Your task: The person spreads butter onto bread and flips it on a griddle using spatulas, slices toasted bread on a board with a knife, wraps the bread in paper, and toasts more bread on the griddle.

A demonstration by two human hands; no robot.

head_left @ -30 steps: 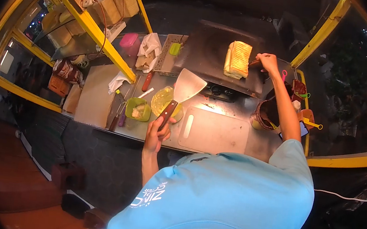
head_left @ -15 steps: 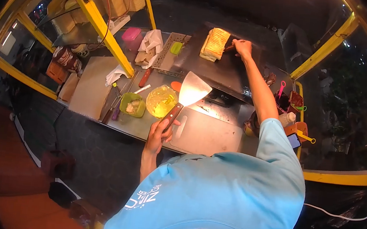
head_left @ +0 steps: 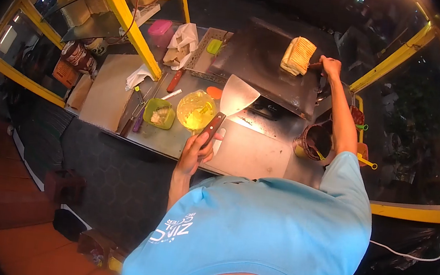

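Observation:
My left hand (head_left: 197, 148) is closed round the wooden handle of a wide metal spatula (head_left: 238, 97), its blade raised over the counter beside the yellow tub (head_left: 196, 110). At the far right of the dark griddle (head_left: 256, 55), my right hand (head_left: 330, 67) grips a dark handle whose other end meets the toasted bread (head_left: 298, 56). The bread is browned and ridged on top, with pale sides. Whatever the handle ends in is hidden at the bread. A pale cutting board (head_left: 256, 155) lies between me and the griddle.
A green tub (head_left: 159, 114), a red-handled tool (head_left: 175, 80) and a perforated basket (head_left: 206, 54) are left of the griddle. Right of it are a dark bucket (head_left: 314, 142) and containers with coloured handles. Yellow frame posts (head_left: 119, 17) rise at both sides.
The bread first slid left across the griddle with my right hand, then back to the right. The spatula in my left hand has shifted only slightly.

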